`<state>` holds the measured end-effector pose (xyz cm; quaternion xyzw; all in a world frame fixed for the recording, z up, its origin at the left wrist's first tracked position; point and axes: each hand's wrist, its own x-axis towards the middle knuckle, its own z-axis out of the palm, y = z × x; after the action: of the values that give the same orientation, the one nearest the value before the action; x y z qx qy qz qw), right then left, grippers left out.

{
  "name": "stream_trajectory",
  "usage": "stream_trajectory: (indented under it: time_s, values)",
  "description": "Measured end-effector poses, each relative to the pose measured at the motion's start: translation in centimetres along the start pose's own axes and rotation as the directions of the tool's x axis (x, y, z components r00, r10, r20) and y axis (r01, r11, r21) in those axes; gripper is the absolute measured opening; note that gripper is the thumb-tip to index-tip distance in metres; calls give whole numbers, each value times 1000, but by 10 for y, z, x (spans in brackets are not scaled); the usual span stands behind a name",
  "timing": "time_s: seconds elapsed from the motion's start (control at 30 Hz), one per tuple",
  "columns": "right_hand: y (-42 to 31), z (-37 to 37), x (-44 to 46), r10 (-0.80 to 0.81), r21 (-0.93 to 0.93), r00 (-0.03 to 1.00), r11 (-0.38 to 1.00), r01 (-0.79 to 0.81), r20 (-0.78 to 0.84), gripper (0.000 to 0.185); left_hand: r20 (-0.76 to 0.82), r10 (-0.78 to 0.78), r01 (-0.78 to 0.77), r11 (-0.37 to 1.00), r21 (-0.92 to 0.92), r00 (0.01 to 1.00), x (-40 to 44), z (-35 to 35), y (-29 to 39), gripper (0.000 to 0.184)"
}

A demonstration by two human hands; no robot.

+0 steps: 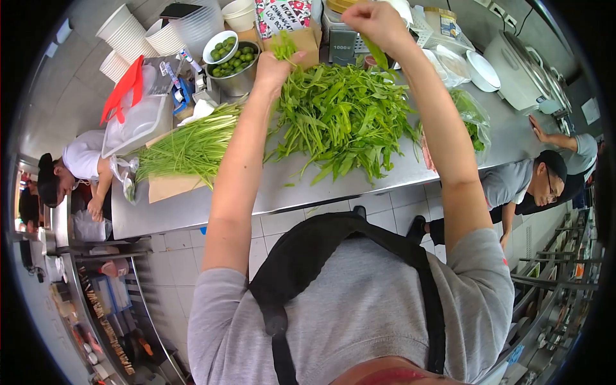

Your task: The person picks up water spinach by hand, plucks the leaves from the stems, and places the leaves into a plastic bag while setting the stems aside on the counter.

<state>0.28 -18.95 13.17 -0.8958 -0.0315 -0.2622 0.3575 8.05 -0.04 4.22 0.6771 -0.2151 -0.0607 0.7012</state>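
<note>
Evidently, the left hand [272, 72] pinches stems [283, 47] in its grip while the right hand [381, 24] seems to hold a leaf [375, 52], fingers curled, probably to keep both clear of the leafy greens [346, 119] heaped on the tabletop [179, 213].

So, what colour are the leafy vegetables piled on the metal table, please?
The leafy vegetables are bright green (head view).
</note>
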Motion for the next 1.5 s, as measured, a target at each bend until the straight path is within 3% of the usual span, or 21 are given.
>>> stream_trajectory:
  time_s: [0.03, 0.1, 0.13, 0.17, 0.2, 0.23, 0.37, 0.47, 0.57, 0.6, 0.67, 0.7, 0.77, 0.93, 1.0, 1.07, 1.2, 1.23, 1.33, 1.4, 1.5]
  values:
    - [-5, 2, -3, -41, -297, 993, 952, 71, 107, 17, 46, -4, 8, 998, -70, 999, 2, -6, 0, 20]
    - [2, 29, -21, -274, -447, 922, 812, 374, 273, 21, 50, -34, 41, 989, -139, 998, 1, -9, 3, 19]
    - [24, 61, -29, -160, -551, 930, 768, 327, 330, 23, 56, -64, 75, 975, -208, 996, 0, -10, 7, 17]
    - [6, 67, -50, -192, -444, 878, 803, 398, 439, 27, 58, -64, 74, 976, -207, 996, 1, -13, 9, 17]
    - [14, 82, -62, -228, -457, 846, 759, 464, 482, 24, 66, -19, 34, 970, -241, 998, 3, -17, 10, 17]
    - [14, 88, -69, -151, -569, 825, 656, 495, 544, 20, 69, 27, -7, 962, -274, 997, 5, -23, 14, 16]
    - [52, 99, -80, -46, -630, 775, 553, 545, 630, 15, 68, 12, 15, 922, -388, 998, 7, -60, 23, 19]
    - [48, 96, -75, -61, -599, 811, 642, 478, 582, 17, 79, -20, 55, 884, -465, 997, 10, -84, 21, 21]
    - [11, 83, -56, -313, -496, 922, 778, 386, 227, 18, 108, -18, 72, 849, -523, 994, 13, -91, 15, 23]
    - [-1, 85, -54, -310, -498, 924, 778, 383, 226, 18, 130, -11, 83, 822, -563, 991, 13, -91, 13, 24]
    - [-19, 91, -51, -539, -302, 842, 801, 517, 14, 13, 144, -17, 101, 792, -601, 989, 12, -85, 12, 24]
    - [-18, 94, -50, -538, -306, 843, 801, 515, 12, 13, 153, -22, 116, 761, -639, 988, 11, -81, 11, 24]
    - [-12, 101, -46, -557, -255, 803, 762, 596, 211, 14, 154, -15, 114, 741, -662, 988, 8, -77, 12, 23]
    - [25, 86, -46, -413, -468, 860, 722, 510, 300, 15, 139, 41, 69, 717, -694, 989, 4, -95, 8, 20]
    - [25, 85, -41, -349, -524, 885, 714, 463, 307, 14, 281, 96, 124, 732, -670, 955, 1, -99, 8, 20]
    - [-4, 81, -31, -345, -294, 935, 888, 354, 84, 13, 280, 89, 122, 746, -655, 956, -3, -89, 11, 21]
    - [-52, 76, -26, -203, 55, 975, 979, 199, 90, 13, 331, 84, 151, 767, -624, 940, -6, -66, 15, 25]
    - [-43, 83, -22, -200, 60, 978, 979, 196, 60, 14, 346, 89, 157, 766, -623, 934, -7, -63, 15, 25]
    - [-38, 80, -20, -201, 1, 977, 980, 201, 71, 14, 360, 88, 165, 771, -615, 929, -11, -57, 14, 24]
    - [-34, 78, -19, -196, -66, 979, 977, 200, 63, 13, 280, 5, 143, 851, -505, 960, -15, -54, 11, 22]
    - [-28, 79, -14, -136, -304, 991, 944, 131, 4, 10, 325, 1, 160, 870, -467, 946, -15, -48, 6, 20]
